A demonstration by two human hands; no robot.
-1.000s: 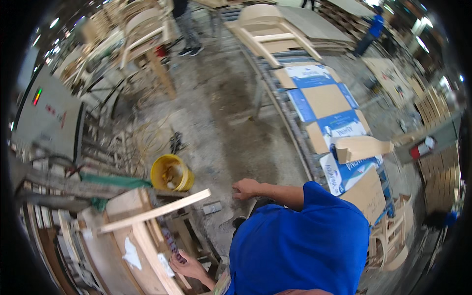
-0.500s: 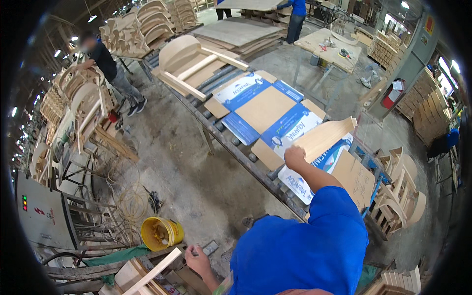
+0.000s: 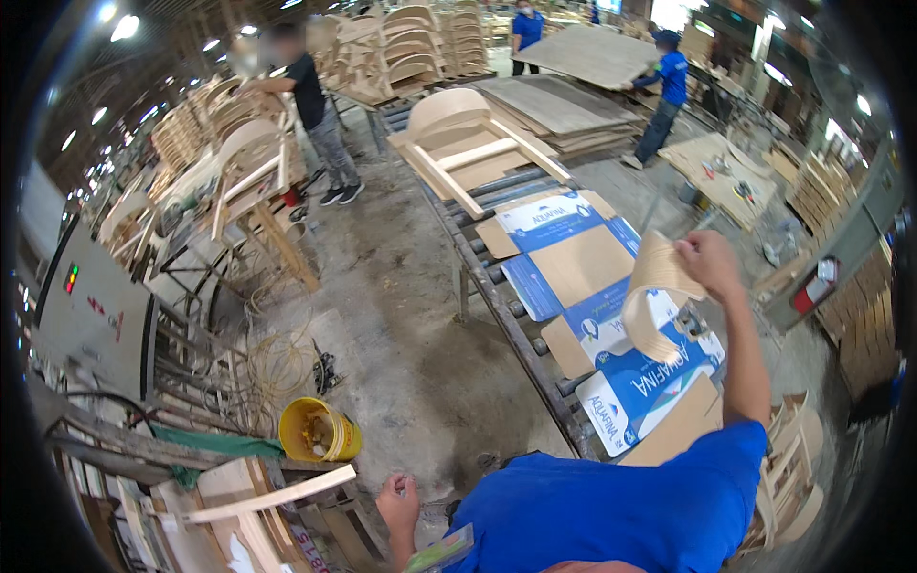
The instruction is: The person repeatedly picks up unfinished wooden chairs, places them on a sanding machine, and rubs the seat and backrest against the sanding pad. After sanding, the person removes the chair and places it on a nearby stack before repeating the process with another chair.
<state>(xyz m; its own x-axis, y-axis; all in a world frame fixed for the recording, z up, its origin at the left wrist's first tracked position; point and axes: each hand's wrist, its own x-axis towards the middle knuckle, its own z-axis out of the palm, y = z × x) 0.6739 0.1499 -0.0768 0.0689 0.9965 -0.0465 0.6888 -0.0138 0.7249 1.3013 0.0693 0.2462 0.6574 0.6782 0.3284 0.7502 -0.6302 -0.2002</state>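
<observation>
My right hand [image 3: 709, 265] grips the upper edge of a curved pale wooden panel [image 3: 654, 298], holding it tilted over the flattened blue and white cardboard [image 3: 581, 265]. The cardboard lies on a roller conveyor [image 3: 501, 355]. Low beside my body, my left hand [image 3: 398, 504] has its fingers curled together; whether anything small is in them I cannot make out. Near that hand lies a light wooden strip [image 3: 277, 495] on stacked wooden parts.
Farther along the conveyor rests a wooden chair frame [image 3: 468, 155]. A yellow bucket [image 3: 346, 441] stands left of me, beyond it a grey control cabinet [image 3: 91, 306]. Chair frames [image 3: 791, 468] sit at right. Co-workers stand farther off, two of them at a large board [image 3: 587, 55].
My right hand has lifted and turned the wooden panel, so its curve now shows. The view has shifted leftward. My left hand stays low with curled fingers.
</observation>
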